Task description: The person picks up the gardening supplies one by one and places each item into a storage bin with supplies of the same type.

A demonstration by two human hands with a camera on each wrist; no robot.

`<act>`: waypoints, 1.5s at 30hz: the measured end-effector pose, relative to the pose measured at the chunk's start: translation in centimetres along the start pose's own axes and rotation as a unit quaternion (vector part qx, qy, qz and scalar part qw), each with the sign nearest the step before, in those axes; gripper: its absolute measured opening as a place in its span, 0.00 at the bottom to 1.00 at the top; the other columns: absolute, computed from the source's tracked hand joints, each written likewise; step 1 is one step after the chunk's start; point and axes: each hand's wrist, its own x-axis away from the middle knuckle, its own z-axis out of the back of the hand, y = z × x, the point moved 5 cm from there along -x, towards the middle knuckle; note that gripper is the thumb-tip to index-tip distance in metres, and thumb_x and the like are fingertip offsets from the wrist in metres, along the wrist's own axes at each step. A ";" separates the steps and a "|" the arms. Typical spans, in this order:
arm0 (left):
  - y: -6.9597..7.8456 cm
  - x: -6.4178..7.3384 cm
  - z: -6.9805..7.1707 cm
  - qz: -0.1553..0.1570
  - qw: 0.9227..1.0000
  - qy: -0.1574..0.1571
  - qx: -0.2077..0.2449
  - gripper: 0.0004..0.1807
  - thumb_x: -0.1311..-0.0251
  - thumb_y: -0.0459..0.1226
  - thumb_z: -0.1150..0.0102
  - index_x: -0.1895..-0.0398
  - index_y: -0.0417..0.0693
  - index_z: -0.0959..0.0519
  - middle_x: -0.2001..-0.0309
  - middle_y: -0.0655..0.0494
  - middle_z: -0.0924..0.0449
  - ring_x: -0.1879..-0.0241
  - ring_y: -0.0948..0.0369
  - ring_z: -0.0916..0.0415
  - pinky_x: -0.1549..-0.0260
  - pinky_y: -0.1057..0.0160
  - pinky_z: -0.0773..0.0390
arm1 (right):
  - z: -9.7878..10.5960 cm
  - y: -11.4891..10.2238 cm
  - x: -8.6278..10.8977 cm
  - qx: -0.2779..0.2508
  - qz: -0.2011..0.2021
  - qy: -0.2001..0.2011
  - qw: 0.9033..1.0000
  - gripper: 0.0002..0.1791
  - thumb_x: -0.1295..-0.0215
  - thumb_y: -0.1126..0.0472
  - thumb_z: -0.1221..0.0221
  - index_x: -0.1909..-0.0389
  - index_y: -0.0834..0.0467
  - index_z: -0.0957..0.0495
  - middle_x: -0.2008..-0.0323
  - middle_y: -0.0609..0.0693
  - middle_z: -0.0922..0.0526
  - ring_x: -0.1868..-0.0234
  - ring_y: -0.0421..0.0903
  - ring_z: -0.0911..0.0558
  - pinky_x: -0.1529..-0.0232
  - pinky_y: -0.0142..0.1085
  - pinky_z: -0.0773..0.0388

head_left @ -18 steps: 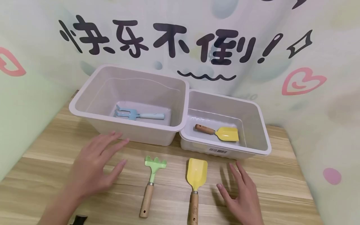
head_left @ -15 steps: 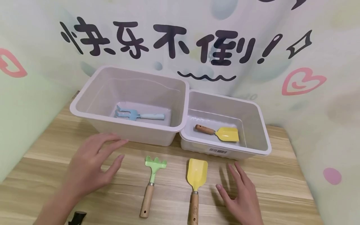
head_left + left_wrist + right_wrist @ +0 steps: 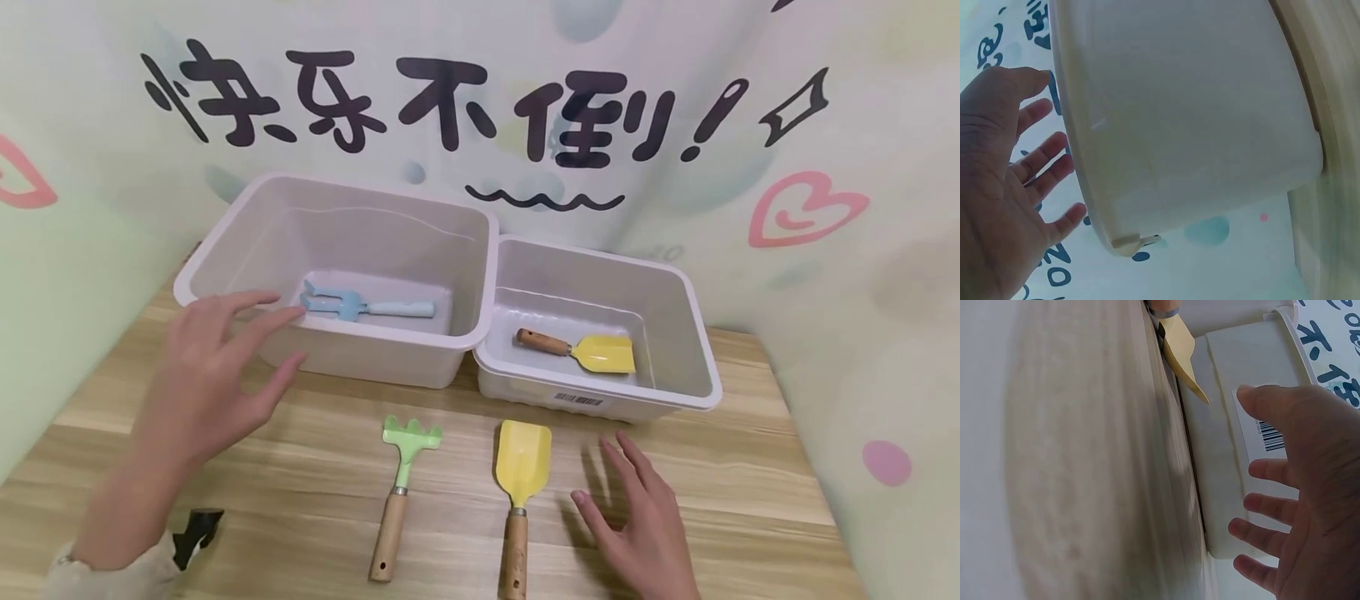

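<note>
We see the left hand (image 3: 202,375) with its fingers spread and slightly bent, holding nothing, at the front left of the deeper gray plastic tub (image 3: 382,362). Its fingertips lie over or just beside the rim; we cannot tell whether they touch. Inside that tub, a light-blue three-prong hand fork (image 3: 386,309) lies flat on the floor, its handle pointing right.

The right hand (image 3: 647,523) has its fingers apart and grips nothing, near the front of the shallower gray plastic tub (image 3: 517,385), whose front bears a barcode label (image 3: 577,399). Within this tub we find a small yellow shovel (image 3: 602,354), its wooden handle to the left.

Between the hands, on the wood-grain table (image 3: 450,533), lie a green hand rake (image 3: 395,510) and a longer yellow shovel (image 3: 522,471), side by side but apart, heads toward the tubs. Behind the tubs we see a pale backdrop (image 3: 885,317) with black Chinese characters (image 3: 447,108).
</note>
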 end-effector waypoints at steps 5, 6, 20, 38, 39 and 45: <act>-1.0 0.1 0.0 0.020 1.000 -0.009 -0.008 0.32 0.24 0.59 0.52 0.48 0.42 0.14 0.45 0.34 0.17 0.49 0.34 0.24 0.48 0.32 0.30 | -0.3 -0.4 -0.1 0.008 -0.006 -0.013 1.000 0.40 0.43 0.53 0.23 0.30 0.59 0.24 0.30 0.63 0.23 0.38 0.69 0.19 0.43 0.66 0.25; -1.1 0.2 0.0 0.023 1.000 -0.013 -0.009 0.32 0.24 0.60 0.53 0.48 0.42 0.14 0.45 0.34 0.17 0.48 0.34 0.24 0.47 0.32 0.30 | -0.3 -0.5 -0.1 0.009 -0.008 -0.016 1.000 0.40 0.43 0.53 0.23 0.30 0.59 0.24 0.30 0.63 0.23 0.38 0.69 0.19 0.43 0.66 0.24; -3.0 0.6 0.5 0.049 0.999 0.020 0.007 0.31 0.21 0.59 0.50 0.51 0.40 0.12 0.49 0.36 0.16 0.47 0.38 0.23 0.48 0.36 0.33 | -2.1 -2.8 0.1 0.003 -0.066 -0.003 0.998 0.23 0.39 0.54 0.24 0.45 0.57 0.14 0.48 0.53 0.13 0.52 0.52 0.11 0.59 0.51 0.14; -3.2 0.5 0.1 0.033 0.999 0.016 0.021 0.13 0.43 0.31 0.28 0.54 0.39 0.12 0.56 0.39 0.16 0.56 0.40 0.24 0.44 0.41 0.32 | -4.4 -6.4 0.5 0.051 -0.209 -0.169 0.962 0.31 0.48 0.22 0.31 0.71 0.46 0.22 0.79 0.38 0.24 0.78 0.34 0.30 0.75 0.32 0.34; -3.3 0.5 0.1 0.034 0.999 0.016 0.020 0.13 0.43 0.31 0.29 0.54 0.39 0.12 0.56 0.39 0.16 0.56 0.40 0.25 0.44 0.41 0.32 | -4.4 -6.5 0.5 0.049 -0.206 -0.175 0.961 0.30 0.47 0.23 0.30 0.72 0.45 0.22 0.80 0.37 0.24 0.78 0.34 0.30 0.76 0.31 0.34; -3.2 0.8 0.0 0.039 0.999 0.013 0.023 0.13 0.38 0.35 0.32 0.53 0.39 0.13 0.56 0.39 0.16 0.56 0.40 0.25 0.44 0.40 0.32 | -3.9 -6.7 0.8 0.041 -0.191 -0.187 0.963 0.18 0.42 0.39 0.25 0.73 0.43 0.21 0.79 0.35 0.23 0.78 0.31 0.28 0.75 0.31 0.33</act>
